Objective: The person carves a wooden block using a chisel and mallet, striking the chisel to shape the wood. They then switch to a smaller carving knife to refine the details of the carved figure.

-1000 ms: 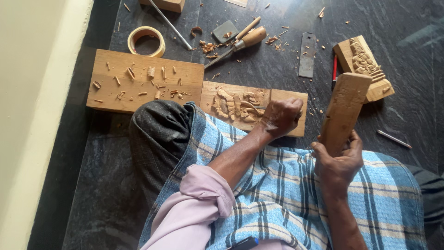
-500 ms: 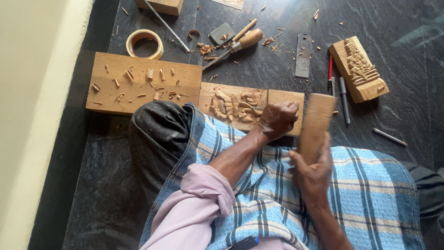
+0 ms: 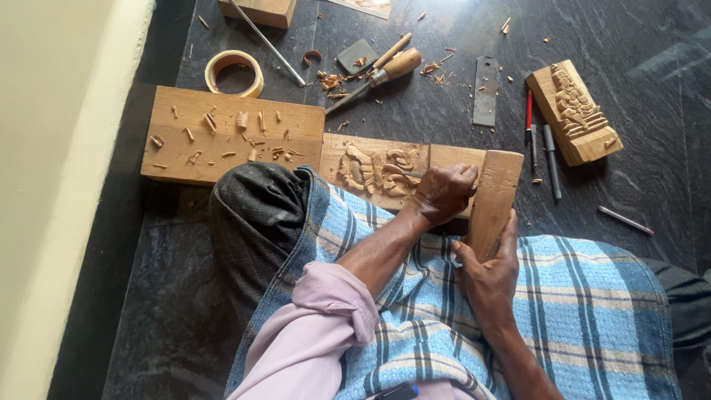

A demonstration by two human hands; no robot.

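Left hand (image 3: 443, 194) is clenched round a thin chisel (image 3: 412, 175), tip on the carved panel (image 3: 385, 170) at twelve o'clock of the knee; right hand (image 3: 489, 274) grips the wooden mallet block (image 3: 495, 194), touching the left at three o'clock

A dark polished stone floor (image 3: 652, 170) fills most of the view, veined with pale streaks and catching soft daylight as a grey sheen near the upper right. Along the left side runs a cream-coloured wall (image 3: 44, 148), smooth and plain, meeting the floor at a slightly paler raised edge (image 3: 89, 244) that slants down toward the lower left. The floor beside that edge lies in deeper shade. Small wood chips (image 3: 333, 80) are scattered over the stone near the top.
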